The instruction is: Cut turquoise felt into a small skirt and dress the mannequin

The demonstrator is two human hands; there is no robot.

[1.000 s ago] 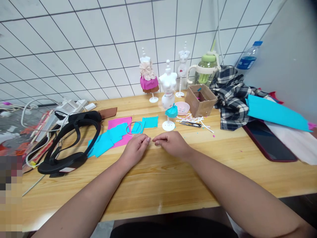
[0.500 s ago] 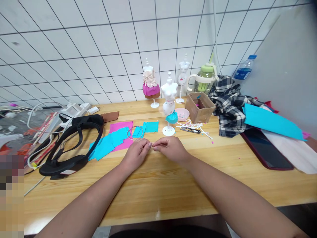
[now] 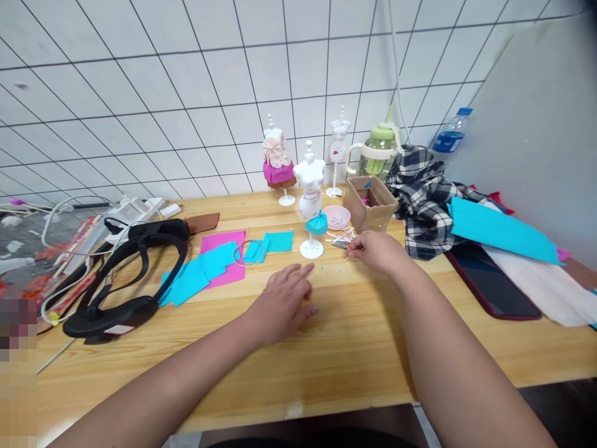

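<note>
My left hand (image 3: 285,298) lies on the wooden table (image 3: 326,348) with its fingers stretched out, the index finger pointing toward the base of a white mini mannequin (image 3: 310,186). That mannequin wears a teal skirt (image 3: 317,224). My right hand (image 3: 373,249) is out to the right, fingers pinched at the black scissors (image 3: 339,245) and white paper scraps (image 3: 339,236); whether it grips them I cannot tell. Teal fabric pieces (image 3: 200,274) and a pink sheet (image 3: 222,239) lie left of my left hand, with a thin wire ring (image 3: 250,252) on them.
A black head strap (image 3: 125,280) and cables lie at the left. Two more mannequins (image 3: 276,155), a pink bowl (image 3: 336,216), a cardboard box (image 3: 368,202), a green jug (image 3: 380,149), a plaid cloth (image 3: 424,193), a water bottle (image 3: 450,130), a teal sheet (image 3: 499,230) and a dark tablet (image 3: 494,280) crowd the right.
My hands were pinched together at the table's middle. Now they are apart: the right has reached right to the scissors and scraps, the left has flattened on the table.
</note>
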